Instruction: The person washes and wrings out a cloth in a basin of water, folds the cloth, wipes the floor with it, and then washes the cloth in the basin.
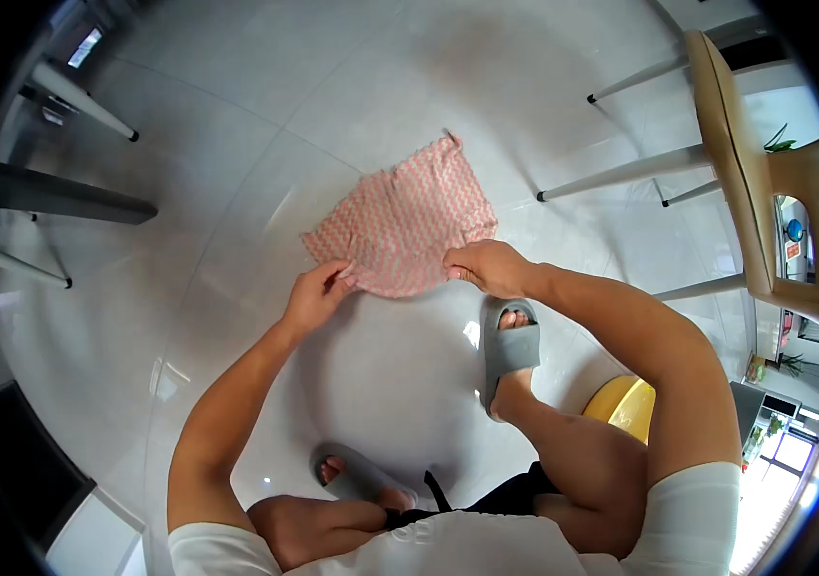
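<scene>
The left hand (318, 296) and right hand (494, 268) each pinch the near edge of a pink-and-white cloth (409, 216), which extends between and beyond them over the tiled floor (237, 173). It looks mostly spread, with wrinkles left unsmoothed.

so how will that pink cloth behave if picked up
Probably floppy: the cloth bows at its near edge between the left hand and right hand. Likely light, as it looks thin. Its far corner curls, so it may fold over itself.

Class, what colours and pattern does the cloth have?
The cloth has pink and whitish wavy stripes, seen in the head view.
</scene>
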The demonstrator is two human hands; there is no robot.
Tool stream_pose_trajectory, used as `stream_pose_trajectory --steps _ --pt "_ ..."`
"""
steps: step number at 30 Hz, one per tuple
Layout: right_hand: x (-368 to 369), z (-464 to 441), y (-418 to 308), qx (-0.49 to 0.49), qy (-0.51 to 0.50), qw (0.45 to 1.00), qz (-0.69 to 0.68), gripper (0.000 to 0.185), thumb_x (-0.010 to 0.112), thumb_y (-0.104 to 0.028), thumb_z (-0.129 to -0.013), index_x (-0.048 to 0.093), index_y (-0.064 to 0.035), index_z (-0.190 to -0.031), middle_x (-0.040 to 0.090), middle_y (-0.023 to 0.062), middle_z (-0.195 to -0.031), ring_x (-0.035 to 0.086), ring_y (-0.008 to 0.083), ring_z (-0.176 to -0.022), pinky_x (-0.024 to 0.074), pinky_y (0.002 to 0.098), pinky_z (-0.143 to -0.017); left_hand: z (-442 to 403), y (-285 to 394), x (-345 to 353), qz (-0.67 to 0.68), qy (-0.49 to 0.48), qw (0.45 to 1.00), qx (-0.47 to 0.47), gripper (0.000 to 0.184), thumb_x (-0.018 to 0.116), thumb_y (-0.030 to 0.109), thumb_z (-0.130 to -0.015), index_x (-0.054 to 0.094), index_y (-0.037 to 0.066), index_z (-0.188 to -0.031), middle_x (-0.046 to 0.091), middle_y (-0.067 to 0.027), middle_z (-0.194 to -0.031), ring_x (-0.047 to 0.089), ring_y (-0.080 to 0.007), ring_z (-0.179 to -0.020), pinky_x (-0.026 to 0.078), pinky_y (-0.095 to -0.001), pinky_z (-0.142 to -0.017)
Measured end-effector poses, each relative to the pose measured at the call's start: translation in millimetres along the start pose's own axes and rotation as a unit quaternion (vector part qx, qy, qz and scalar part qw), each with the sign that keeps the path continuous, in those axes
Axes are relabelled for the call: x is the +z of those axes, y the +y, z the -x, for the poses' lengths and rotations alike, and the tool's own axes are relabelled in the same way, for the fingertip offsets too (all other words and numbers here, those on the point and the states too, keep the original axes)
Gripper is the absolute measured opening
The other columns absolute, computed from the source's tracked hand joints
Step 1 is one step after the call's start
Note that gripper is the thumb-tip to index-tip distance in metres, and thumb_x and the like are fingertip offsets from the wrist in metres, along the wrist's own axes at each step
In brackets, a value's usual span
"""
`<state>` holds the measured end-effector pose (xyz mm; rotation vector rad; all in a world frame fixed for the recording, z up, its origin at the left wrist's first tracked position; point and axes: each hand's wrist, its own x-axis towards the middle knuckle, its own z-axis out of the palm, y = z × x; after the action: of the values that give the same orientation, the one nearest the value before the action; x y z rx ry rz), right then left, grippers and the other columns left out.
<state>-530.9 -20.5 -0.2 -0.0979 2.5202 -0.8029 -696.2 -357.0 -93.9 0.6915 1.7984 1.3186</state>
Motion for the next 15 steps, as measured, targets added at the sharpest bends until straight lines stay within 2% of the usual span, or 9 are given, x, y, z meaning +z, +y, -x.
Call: stream_pose_trajectory --steps 2,4,7,9,11,12,13,14,15 --pt "-3.2 2.5 -1.2 -0.004 0.022 1.0 0.013 0.018 0.062 -0.032 -0.108 0.066 -0.0156 -0.116 0.072 0.012 -0.102 0.069 0.0386 -0.098 0.0534 0.0512 -0.083 4.4 -1.8 -0.2 0.015 0.053 0.998 0.028 0.014 0.066 0.015 -0.11 0.069 0.002 -0.106 0.072 0.0001 -0.097 0.063 -0.0092 -0.081 0.055 -0.0278 -0.073" --pt "-9.8 -3.1 2.3 -0.01 0.043 0.999 0.027 0.018 0.064 -0.031 -0.108 0.068 -0.0154 -0.115 0.073 0.0108 -0.104 0.07 0.0373 -0.099 0.0542 0.0503 -0.085 8.6 -1.6 -7.2 0.049 0.114 0.992 0.002 0.021 0.059 0.012 -0.112 0.063 0.001 -0.13 0.072 -0.0051 -0.106 0.066 -0.0106 -0.085 0.058 -0.0301 -0.074" --pt "-39.0 -47.7 15.1 -0.071 0.265 0.957 0.098 0.017 0.069 -0.031 -0.104 0.074 -0.0158 -0.111 0.074 0.0077 -0.102 0.071 0.0348 -0.093 0.0553 0.0491 -0.084 2.2 3.4 -11.4 0.121 0.182 0.975 0.03 0.039 0.054 0.009 -0.113 0.047 0.004 -0.152 0.071 -0.0111 -0.116 0.068 -0.0131 -0.087 0.059 -0.0313 -0.069" --pt "-59.4 -74.4 14.2 -0.022 0.228 0.965 0.128 0.024 0.067 -0.034 -0.105 0.072 -0.0203 -0.124 0.073 0.0107 -0.11 0.069 0.0356 -0.103 0.0555 0.0487 -0.091 3.2 2.5 -8.4 0.098 0.188 0.977 -0.014 0.048 0.057 0.008 -0.111 0.041 0.006 -0.157 0.068 -0.0154 -0.124 0.07 -0.0188 -0.095 0.061 -0.0364 -0.075" --pt "-65.7 -95.7 -0.7 0.06 0.41 0.895 0.167 0.032 0.068 -0.034 -0.104 0.071 -0.0184 -0.132 0.072 0.0108 -0.119 0.066 0.0351 -0.115 0.0525 0.049 -0.099 6.5 3.6 1.3 0.077 0.191 0.977 -0.051 0.058 0.06 0.008 -0.109 0.035 0.007 -0.161 0.064 -0.0196 -0.132 0.071 -0.0245 -0.103 0.062 -0.0415 -0.081" --pt "-56.5 -98.6 2.1 0.06 0.409 0.895 0.166 0.032 0.068 -0.034 -0.104 0.071 -0.0184 -0.132 0.072 0.0108 -0.119 0.066 0.0351 -0.115 0.0525 0.049 -0.099 17.1 5.4 10.2 -0.089 0.223 0.971 -0.006 0.059 0.064 0.006 -0.105 0.04 0.008 -0.159 0.061 -0.0215 -0.138 0.067 -0.0305 -0.116 0.059 -0.0469 -0.091" --pt "-39.3 -102.8 10.6 0.179 0.413 0.885 0.118 0.037 0.068 -0.037 -0.103 0.07 -0.0169 -0.134 0.072 0.0104 -0.122 0.064 0.035 -0.119 0.0511 0.0491 -0.101 22.8 8.0 14.5 -0.253 0.247 0.935 0.041 0.061 0.068 0.005 -0.1 0.045 0.008 -0.156 0.058 -0.0234 -0.143 0.062 -0.0364 -0.128 0.057 -0.0523 -0.102" --pt "-22.2 -107.6 22.3 0.294 0.412 0.86 0.069 0.043 0.069 -0.039 -0.102 0.069 -0.0153 -0.137 0.072 0.01 -0.125 0.062 0.0349 -0.123 0.0497 0.0491 -0.103 22.9 13.7 12.4 -0.254 0.246 0.934 0.043 0.061 0.068 0.005 -0.1 0.045 0.008 -0.156 0.058 -0.0234 -0.143 0.062 -0.0364 -0.128 0.057 -0.0523 -0.102" --pt "-3.3 -110.9 32.0 0.293 0.414 0.859 0.07 0.043 0.069 -0.039 -0.102 0.069 -0.0153 -0.137 0.072 0.01 -0.125 0.062 0.0349 -0.123 0.0497 0.0491 -0.103 23.3 24.0 7.3 -0.334 0.176 0.922 0.084 0.061 0.07 0.01 -0.098 0.049 0.011 -0.155 0.054 -0.0225 -0.151 0.054 -0.0394 -0.138 0.049 -0.0552 -0.112"
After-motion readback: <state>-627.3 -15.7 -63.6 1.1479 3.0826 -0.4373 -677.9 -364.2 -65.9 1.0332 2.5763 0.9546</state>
